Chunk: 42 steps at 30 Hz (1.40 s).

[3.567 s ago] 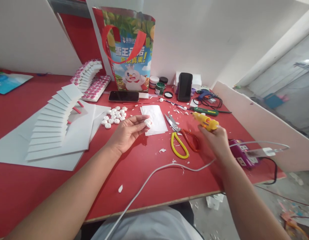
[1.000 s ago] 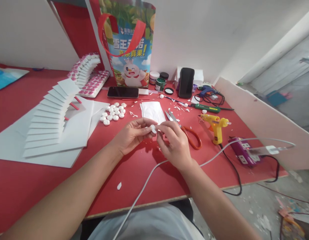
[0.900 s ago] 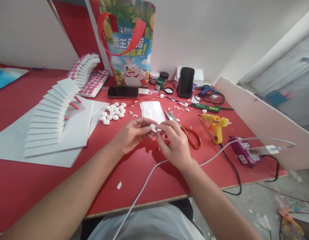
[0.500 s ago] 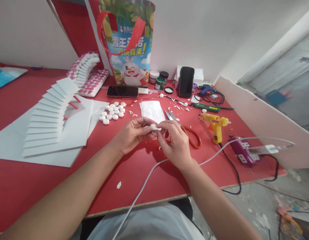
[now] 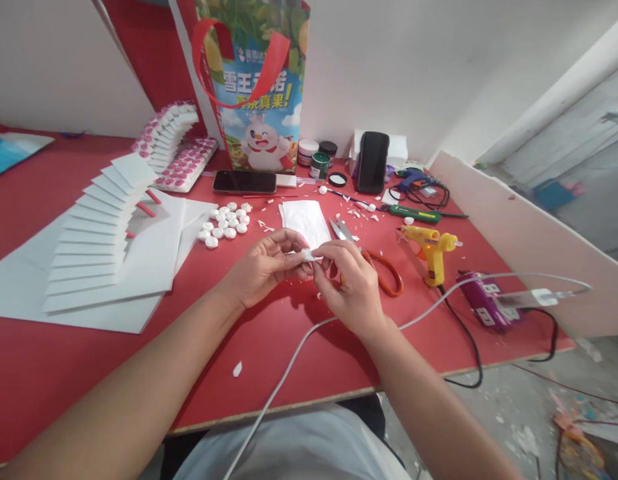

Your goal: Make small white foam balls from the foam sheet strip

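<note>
From my remote feed: fanned white boards [image 5: 91,235] at left of frame, small white rounds [image 5: 229,233] clustered left of centre. My left hand [image 5: 259,272] is near centre, thumb and fingertips closed in a pinch on the small white piece [image 5: 307,255]; other fingers loosely curled. Piece sits mid-frame, just in front of the white sheets [image 5: 307,223]. Judging by look: very light, fairly soft, maybe foam or clay; would dent or tear if squeezed, could be tacky. Best hold is a light fingertip pinch on opposite edges, faces left alone. My right hand [image 5: 356,287], right of it, is nearly closed, thumb and forefinger pinching its near edge. Red-handled scissors [image 5: 378,257] just beyond, yellow glue gun [image 5: 431,250] farther right, purple box [image 5: 481,301] at right.
</note>
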Tool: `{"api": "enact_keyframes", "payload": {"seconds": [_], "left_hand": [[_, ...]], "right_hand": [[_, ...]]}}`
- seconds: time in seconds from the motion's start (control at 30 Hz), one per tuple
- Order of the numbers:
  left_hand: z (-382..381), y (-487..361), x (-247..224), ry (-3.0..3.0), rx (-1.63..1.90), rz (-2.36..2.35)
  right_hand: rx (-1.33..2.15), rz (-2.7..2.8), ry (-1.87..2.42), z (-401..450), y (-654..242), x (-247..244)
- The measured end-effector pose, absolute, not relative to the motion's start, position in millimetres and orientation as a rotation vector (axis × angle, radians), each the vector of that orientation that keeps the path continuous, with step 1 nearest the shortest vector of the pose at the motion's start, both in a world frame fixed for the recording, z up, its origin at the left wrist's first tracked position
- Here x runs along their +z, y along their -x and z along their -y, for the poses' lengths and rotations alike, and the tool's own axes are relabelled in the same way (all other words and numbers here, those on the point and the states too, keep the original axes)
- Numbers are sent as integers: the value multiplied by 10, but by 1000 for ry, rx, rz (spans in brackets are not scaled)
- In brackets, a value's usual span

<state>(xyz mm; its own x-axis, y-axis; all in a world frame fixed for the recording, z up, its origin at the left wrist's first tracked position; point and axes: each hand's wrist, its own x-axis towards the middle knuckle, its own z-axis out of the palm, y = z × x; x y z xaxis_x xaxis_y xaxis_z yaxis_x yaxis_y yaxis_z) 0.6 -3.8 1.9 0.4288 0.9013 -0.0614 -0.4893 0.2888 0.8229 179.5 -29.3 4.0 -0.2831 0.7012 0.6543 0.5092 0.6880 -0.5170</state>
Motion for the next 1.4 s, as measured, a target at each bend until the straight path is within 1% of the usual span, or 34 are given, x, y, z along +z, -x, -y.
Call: {"api": "enact_keyframes", "payload": {"seconds": [0.33,1.4], "left_hand": [[38,-6,23,-848,1017,-595],[30,-12,1,-889,1059,-648]], "right_hand": [[273,1957,936,297,-1796,37],[178,2049,949,279,-1823,39]]}}
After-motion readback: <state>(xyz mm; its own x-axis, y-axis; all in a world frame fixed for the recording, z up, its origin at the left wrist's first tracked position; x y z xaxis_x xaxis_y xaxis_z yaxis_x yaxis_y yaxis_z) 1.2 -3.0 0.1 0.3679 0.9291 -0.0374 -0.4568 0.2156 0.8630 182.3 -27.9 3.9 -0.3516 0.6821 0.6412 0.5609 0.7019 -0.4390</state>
